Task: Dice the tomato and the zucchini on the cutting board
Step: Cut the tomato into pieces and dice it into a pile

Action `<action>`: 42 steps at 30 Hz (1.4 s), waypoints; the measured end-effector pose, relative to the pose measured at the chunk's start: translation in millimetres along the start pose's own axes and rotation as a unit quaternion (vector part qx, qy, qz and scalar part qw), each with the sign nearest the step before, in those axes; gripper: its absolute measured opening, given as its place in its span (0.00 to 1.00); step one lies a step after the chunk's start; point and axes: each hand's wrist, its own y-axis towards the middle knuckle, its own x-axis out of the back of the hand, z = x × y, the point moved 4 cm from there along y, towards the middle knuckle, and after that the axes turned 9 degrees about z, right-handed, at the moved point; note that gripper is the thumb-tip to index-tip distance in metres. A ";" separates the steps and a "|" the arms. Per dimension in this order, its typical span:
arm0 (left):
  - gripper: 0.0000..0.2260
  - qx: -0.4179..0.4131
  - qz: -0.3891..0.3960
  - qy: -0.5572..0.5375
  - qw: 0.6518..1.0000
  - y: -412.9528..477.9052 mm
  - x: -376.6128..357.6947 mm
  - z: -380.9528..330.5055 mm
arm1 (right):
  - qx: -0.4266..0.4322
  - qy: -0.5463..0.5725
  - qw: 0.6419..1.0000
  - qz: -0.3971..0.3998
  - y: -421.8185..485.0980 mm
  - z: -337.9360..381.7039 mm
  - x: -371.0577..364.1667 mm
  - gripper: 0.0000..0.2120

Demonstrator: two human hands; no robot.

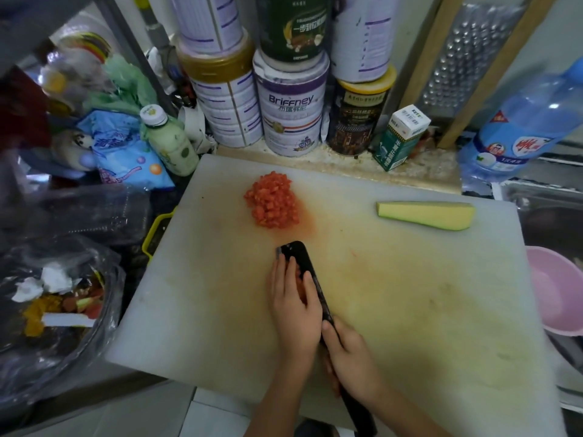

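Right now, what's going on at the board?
A person is working on the white cutting board. The right hand grips a black knife by its handle, and the left hand lies with straight fingers against the blade's side, where tomato bits sit. A pile of diced tomato lies at the far middle. The zucchini piece lies uncut, far right.

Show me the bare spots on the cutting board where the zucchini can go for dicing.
Widest: the cutting board's near right, bounded by the zucchini, the knife and the pink bowl. Smaller: the left strip between the diced tomato, the left hand and the board's edge. Crowded: the cans behind the board.
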 end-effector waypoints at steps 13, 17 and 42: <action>0.19 -0.018 -0.050 -0.081 0.995 27.5 15.4 -20.3 | 0.011 0.022 0.998 0.059 8.7 44.3 15.6 0.14; 0.15 -0.009 -0.069 -0.098 0.993 55.7 24.9 -34.1 | 0.026 0.008 0.997 0.066 25.9 72.1 27.3 0.13; 0.15 -0.030 -0.106 0.115 0.987 173.0 15.5 -14.8 | 0.122 -0.125 0.978 0.114 138.5 114.6 120.3 0.12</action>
